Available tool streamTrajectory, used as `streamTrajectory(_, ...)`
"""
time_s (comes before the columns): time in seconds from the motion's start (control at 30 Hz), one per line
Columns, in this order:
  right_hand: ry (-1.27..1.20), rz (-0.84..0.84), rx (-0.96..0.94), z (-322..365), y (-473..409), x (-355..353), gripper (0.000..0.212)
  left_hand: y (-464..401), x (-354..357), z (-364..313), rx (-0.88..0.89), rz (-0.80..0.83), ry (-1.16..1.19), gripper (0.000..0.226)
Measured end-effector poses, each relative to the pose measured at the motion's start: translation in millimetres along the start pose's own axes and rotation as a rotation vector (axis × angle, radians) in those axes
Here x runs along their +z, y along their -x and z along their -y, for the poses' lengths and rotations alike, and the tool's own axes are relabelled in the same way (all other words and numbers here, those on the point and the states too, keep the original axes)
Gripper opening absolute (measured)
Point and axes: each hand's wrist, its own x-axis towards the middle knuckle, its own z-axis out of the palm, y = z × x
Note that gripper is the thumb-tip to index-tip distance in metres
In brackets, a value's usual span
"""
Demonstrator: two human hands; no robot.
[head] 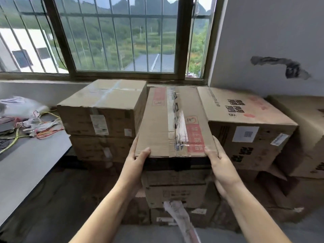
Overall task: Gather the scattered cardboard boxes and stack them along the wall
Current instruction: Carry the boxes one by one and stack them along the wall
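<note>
Both forearms reach forward: left hand (138,157) and right hand (220,162) clasp the near corners of the taped box (173,123), thumbs on top, seating it squarely atop the middle stack (177,188) under the window (122,35), flush between neighbouring boxes.

The fingers of the left hand (135,159) and right hand (221,163) run under the red-labelled brown cardboard box (175,123) and are hidden; only the thumbs show on top. That box covers the top of the stacked brown carton (175,193) below it. The large tan carton (305,130) and the grey tabletop (26,163) are cut by the frame edges. Print on the white shipping label (99,124) is too blurred to read. The tangle of coloured wires (40,128) is smeared.
</note>
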Motion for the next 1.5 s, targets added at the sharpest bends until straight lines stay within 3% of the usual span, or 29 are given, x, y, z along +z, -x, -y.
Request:
streamTrajectory(0.27,0.032,-0.068,0.083,-31.4,-158.9,-7.9,0.049,-167.6,23.2,46.4,-0.086,0.015,-0.025,0.054)
streamTrajectory(0.53,0.096,-0.241,0.223,-65.6,-240.2,-5.7,0.045,-266.9,35.4,90.9,-0.152,0.080,-0.107,0.056)
streamTrajectory(0.67,0.357,-0.324,0.209,-58.4,-272.4,-1.2,0.051,-316.6,43.9,94.6,-0.175,0.184,-0.136,0.054)
streamTrajectory(0.83,0.810,-0.245,0.063,-58.8,-302.1,11.3,0.045,-367.4,62.9,100.0,-0.173,0.171,-0.120,0.040)
streamTrajectory(1.0,0.970,-0.219,0.049,-63.1,-337.2,3.9,0.046,-398.4,79.9,103.9,-0.173,0.163,-0.111,0.036)
streamTrajectory(1.33,1.092,-0.245,-0.003,-75.6,-356.3,-4.6,0.050,-415.2,81.5,119.3,-0.182,0.195,-0.154,0.068)
streamTrajectory(1.5,0.995,-0.221,0.036,-60.5,-348.0,-8.0,0.050,-410.2,80.5,110.1,-0.183,0.202,-0.185,0.050)
